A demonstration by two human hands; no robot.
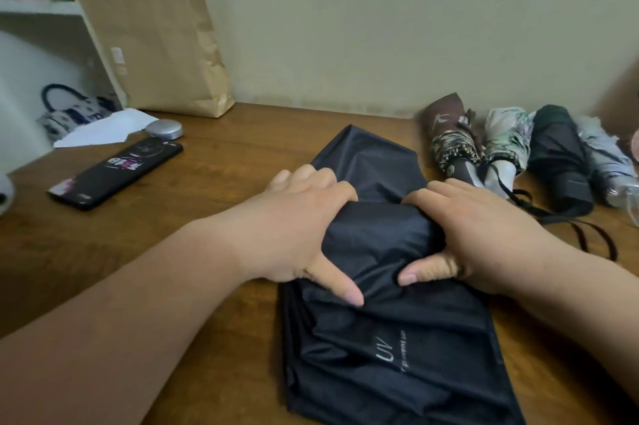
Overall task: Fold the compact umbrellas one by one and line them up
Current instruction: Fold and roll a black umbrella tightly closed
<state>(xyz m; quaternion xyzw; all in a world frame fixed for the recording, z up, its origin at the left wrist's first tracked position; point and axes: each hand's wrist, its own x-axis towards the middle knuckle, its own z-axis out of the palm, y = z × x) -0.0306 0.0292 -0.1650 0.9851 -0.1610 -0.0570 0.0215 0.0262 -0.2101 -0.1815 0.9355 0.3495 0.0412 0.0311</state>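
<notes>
Black cloth fills both your hands: your left hand and right hand each clench the bunched middle of one black umbrella, thumbs pressed on its near side, fingers wrapped over the far side; the two hands sit close together, not touching; the black umbrella lies on the wooden table straight before you, loose cloth spreading past your hands both ways, white "UV" print on the near part. To your right, by the wall, four folded ones lie side by side: a brown umbrella, a floral umbrella, a dark umbrella, a grey umbrella. To your left lie one phone, one silver disc, one white sheet; one paper bag stands against the wall.
</notes>
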